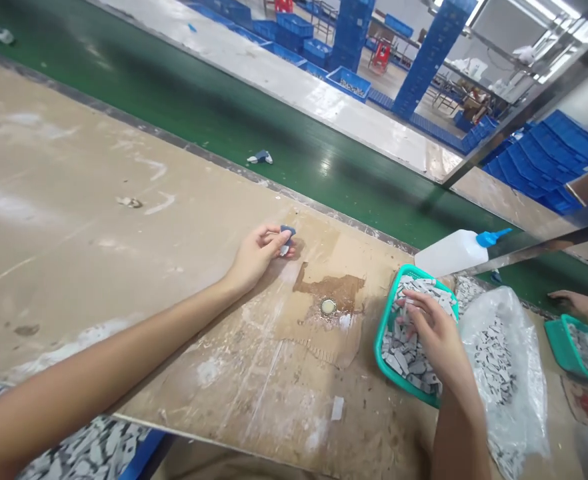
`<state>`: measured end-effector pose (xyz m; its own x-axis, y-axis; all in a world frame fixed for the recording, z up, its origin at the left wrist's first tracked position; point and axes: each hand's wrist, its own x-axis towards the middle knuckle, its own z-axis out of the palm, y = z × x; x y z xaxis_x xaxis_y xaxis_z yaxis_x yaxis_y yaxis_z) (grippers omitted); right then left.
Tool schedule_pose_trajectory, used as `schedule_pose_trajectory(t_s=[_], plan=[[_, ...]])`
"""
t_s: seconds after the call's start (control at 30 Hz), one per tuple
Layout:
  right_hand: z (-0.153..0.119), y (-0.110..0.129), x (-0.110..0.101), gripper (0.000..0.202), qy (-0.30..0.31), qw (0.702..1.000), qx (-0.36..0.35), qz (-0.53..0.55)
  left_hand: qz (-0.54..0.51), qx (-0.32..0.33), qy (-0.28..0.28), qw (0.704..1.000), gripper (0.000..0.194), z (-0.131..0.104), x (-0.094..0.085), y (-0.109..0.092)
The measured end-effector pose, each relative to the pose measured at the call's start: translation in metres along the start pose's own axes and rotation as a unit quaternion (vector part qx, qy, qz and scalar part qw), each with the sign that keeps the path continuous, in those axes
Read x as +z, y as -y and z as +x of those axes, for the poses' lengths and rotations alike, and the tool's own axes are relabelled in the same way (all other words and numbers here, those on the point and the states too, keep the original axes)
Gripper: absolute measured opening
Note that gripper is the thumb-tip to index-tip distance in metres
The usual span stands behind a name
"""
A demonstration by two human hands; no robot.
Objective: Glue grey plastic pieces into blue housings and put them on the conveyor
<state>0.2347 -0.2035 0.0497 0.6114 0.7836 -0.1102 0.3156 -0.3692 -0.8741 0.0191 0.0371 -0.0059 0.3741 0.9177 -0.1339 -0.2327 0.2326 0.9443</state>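
Note:
My left hand (264, 252) is closed on a small blue and white piece (287, 240), just above the worn tabletop. My right hand (431, 327) reaches into a green basket (381, 340) full of small grey pieces (409, 357). Its fingers are bent over the pieces at the upper part of the basket, and whether they pinch one is too small to tell. Between my hands lies a torn cardboard patch (319, 330) with a small round cap (329, 307) on it.
A white bottle with a blue nozzle (451, 253) lies behind the basket. Right of it is a clear bag of pieces (499, 360), then another person's hand (574, 301) by a second basket (561, 347). A green belt (174, 117) carrying a small piece (261, 157) runs behind the table.

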Motion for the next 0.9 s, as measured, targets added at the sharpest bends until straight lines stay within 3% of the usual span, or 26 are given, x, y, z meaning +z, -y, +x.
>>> schedule_pose_trajectory(t_s=[0.13,0.3,0.43,0.5,0.6,0.7,0.9], plan=[[-0.006,0.020,0.007,0.034,0.066,0.990,0.045,0.116,-0.044,-0.003,0.018,0.999,0.044,0.001,0.000,0.002],[-0.005,0.032,0.047,0.052,0.145,0.979,0.057,0.129,-0.119,0.002,0.046,0.992,0.034,0.004,-0.004,0.008],[-0.006,0.026,0.076,0.045,0.086,0.993,0.040,0.071,-0.147,0.008,0.071,0.987,0.029,0.008,-0.006,0.015],[-0.007,0.022,0.082,0.032,0.043,0.999,-0.017,-0.013,-0.152,0.013,0.069,0.986,0.024,0.009,-0.007,0.019],[-0.009,0.020,0.084,0.027,0.005,0.980,-0.125,-0.153,-0.139,0.010,0.068,0.988,0.019,0.010,-0.007,0.021],[-0.009,0.019,0.085,0.028,0.003,0.961,-0.177,-0.214,-0.127,0.016,0.073,0.989,0.019,0.011,-0.008,0.022],[-0.009,0.016,0.087,0.026,0.021,0.944,-0.205,-0.257,-0.125,0.035,0.076,0.989,0.021,0.011,-0.008,0.025]])
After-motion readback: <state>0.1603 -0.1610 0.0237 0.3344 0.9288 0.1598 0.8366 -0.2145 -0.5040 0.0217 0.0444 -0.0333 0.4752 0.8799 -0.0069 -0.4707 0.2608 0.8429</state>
